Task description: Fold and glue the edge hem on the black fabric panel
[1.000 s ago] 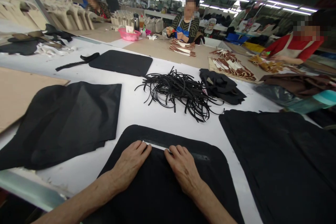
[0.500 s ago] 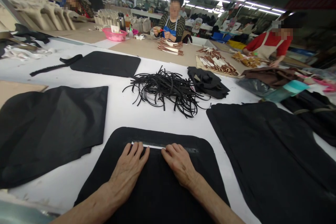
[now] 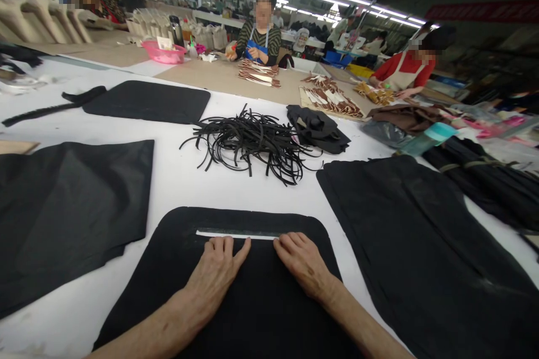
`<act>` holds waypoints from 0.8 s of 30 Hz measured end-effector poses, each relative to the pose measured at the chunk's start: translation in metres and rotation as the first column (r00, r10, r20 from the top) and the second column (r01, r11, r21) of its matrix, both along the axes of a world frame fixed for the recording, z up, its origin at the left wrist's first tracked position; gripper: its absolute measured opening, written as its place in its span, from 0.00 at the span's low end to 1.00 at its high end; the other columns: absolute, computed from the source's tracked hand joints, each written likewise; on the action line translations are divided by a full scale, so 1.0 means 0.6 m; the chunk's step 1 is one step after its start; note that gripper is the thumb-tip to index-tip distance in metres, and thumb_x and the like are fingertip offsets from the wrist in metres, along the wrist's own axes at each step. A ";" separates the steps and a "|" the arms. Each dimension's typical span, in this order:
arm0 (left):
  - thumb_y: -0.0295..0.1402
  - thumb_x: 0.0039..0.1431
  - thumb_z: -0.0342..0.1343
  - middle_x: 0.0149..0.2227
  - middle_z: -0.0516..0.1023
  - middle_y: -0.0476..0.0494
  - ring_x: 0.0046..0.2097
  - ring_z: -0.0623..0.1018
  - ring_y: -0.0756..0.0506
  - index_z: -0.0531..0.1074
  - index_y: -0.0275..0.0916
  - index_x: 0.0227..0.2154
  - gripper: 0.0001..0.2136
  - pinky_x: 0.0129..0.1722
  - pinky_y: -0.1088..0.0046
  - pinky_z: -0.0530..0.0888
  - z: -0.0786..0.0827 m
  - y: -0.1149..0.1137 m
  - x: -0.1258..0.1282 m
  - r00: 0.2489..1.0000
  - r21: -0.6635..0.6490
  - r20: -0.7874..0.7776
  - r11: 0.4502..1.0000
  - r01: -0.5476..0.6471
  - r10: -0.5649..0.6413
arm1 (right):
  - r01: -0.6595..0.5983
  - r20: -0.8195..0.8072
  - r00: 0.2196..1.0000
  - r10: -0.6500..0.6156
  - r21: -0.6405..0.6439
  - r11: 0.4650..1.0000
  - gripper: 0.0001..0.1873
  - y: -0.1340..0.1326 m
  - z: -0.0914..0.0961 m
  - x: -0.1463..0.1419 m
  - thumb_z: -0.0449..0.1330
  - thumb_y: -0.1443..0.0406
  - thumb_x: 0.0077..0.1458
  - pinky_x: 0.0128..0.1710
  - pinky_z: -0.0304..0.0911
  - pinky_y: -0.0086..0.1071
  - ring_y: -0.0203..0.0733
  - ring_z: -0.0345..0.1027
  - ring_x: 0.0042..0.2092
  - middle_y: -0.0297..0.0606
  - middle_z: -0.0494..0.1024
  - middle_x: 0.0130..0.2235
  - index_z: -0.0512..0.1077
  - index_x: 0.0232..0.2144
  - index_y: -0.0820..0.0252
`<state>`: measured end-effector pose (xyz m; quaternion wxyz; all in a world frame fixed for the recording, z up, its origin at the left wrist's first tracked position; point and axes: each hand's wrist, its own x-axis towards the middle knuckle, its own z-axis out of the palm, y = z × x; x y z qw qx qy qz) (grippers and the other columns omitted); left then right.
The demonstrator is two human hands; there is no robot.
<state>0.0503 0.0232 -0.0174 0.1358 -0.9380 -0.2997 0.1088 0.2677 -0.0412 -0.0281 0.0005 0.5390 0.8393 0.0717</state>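
A black fabric panel (image 3: 261,314) with rounded top corners lies flat in front of me. Near its top edge runs a long narrow slot (image 3: 236,234), showing white along its length, with a greyish band above it. My left hand (image 3: 217,269) is at the slot's lower edge, fingers curled onto the fabric and thumb stretched toward the middle. At the slot's right part, my right hand (image 3: 304,262) has its fingers bent and closed on the same edge. The fingertips of both hands are partly hidden.
A heap of black strips (image 3: 252,143) lies beyond the panel on the white table (image 3: 172,179). Black fabric pieces lie at left (image 3: 84,202) and in a stack at right (image 3: 412,224). A teal-lidded bottle (image 3: 429,139) stands at right. Co-workers (image 3: 261,39) work across the table.
My left hand has moved right and down along the slot's edge, uncovering more white at its left. My right hand has shifted slightly right. The whole view has swung somewhat.
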 end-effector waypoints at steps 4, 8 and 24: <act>0.16 0.51 0.42 0.31 0.71 0.41 0.30 0.74 0.41 0.53 0.51 0.59 0.33 0.27 0.65 0.71 0.007 -0.001 0.014 0.997 0.031 -0.080 1.000 0.004 -0.002 | 0.022 0.042 0.999 -0.023 0.021 1.000 0.14 -0.019 -0.003 0.022 0.52 0.75 0.55 0.37 0.59 0.38 0.45 0.60 0.36 0.43 0.70 0.37 0.67 0.45 0.68; 0.15 0.51 0.42 0.29 0.71 0.41 0.28 0.74 0.42 0.49 0.56 0.60 0.36 0.25 0.66 0.70 0.007 0.000 0.023 0.991 0.064 -0.132 0.998 0.017 -0.008 | 0.096 0.047 0.994 -0.097 0.029 0.995 0.18 -0.042 -0.006 0.041 0.52 0.77 0.54 0.39 0.61 0.39 0.48 0.62 0.41 0.46 0.70 0.40 0.65 0.47 0.70; 0.14 0.50 0.41 0.35 0.71 0.39 0.34 0.74 0.40 0.52 0.52 0.60 0.35 0.30 0.63 0.71 -0.005 0.010 0.002 0.999 0.036 -0.017 0.999 0.040 -0.039 | 0.354 -0.024 0.934 -0.355 -0.047 0.934 0.23 -0.061 -0.004 0.036 0.52 0.75 0.55 0.44 0.64 0.39 0.48 0.61 0.45 0.43 0.69 0.46 0.62 0.53 0.59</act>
